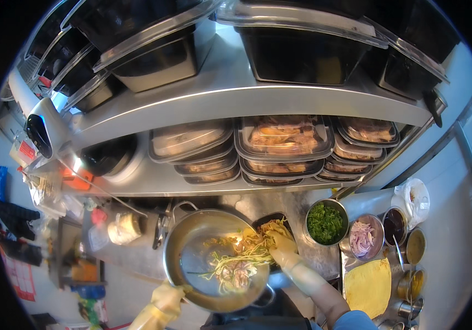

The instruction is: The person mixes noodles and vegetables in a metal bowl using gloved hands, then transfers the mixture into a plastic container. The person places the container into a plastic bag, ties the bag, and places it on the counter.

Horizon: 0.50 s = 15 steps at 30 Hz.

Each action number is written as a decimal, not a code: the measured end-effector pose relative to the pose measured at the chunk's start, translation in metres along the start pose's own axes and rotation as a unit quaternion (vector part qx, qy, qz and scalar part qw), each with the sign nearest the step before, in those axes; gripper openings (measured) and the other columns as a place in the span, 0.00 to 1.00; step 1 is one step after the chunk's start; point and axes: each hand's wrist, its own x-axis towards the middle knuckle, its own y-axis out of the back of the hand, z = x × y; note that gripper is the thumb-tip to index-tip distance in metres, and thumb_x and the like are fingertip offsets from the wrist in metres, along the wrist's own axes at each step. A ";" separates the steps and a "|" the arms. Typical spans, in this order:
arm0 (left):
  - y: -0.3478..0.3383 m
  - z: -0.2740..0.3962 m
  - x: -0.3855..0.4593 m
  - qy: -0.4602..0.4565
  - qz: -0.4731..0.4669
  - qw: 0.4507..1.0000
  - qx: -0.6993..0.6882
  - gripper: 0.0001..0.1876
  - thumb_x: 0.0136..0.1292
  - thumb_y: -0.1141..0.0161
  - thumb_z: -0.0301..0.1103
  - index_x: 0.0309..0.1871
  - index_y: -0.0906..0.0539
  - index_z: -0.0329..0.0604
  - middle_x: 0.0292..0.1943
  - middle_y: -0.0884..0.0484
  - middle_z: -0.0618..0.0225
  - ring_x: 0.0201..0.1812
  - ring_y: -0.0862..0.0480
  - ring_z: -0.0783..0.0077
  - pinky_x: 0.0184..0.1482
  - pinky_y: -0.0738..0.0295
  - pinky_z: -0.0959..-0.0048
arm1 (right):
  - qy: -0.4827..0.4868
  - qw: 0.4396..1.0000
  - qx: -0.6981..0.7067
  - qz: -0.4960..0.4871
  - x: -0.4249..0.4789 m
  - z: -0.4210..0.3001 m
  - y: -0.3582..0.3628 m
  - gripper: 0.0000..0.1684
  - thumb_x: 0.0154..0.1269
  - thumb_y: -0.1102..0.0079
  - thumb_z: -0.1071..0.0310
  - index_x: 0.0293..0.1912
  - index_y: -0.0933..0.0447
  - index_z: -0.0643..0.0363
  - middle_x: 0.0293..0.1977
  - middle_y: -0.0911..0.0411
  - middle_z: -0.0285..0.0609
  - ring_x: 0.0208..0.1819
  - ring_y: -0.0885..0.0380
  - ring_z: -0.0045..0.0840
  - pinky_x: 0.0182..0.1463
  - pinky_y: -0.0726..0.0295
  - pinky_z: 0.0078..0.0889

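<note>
A wide two-handled metal pan (194,255) sits tilted before me. My left hand (166,300), in a translucent glove, grips its near-left rim. Stir-fried noodles (240,260) with onion and bits of meat lie on the pan's right side. They trail over the rim to a black plastic container (287,225) that stands against the pan. My right hand (282,247), gloved too, reaches in at that rim with its fingers closed among the noodles. The fingertips and part of the container are hidden by food and hand.
Chopped greens (325,222) and sliced onion (361,239) stand right in metal bowls. Beyond are a dark sauce (395,225) with a spoon and a yellow sheet (368,284). A metal shelf (252,103) overhangs the counter, bearing lidded food containers (283,138).
</note>
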 end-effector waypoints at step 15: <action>-0.004 0.022 -0.008 0.071 0.088 0.966 -0.233 0.16 0.56 0.37 0.28 0.47 0.23 0.32 0.33 0.17 0.60 0.28 0.20 0.70 0.32 0.24 0.75 | 0.019 0.989 0.139 0.041 0.028 -0.024 0.013 0.20 0.66 0.52 0.59 0.54 0.24 0.57 0.55 0.26 0.54 0.59 0.30 0.44 0.65 0.34 0.36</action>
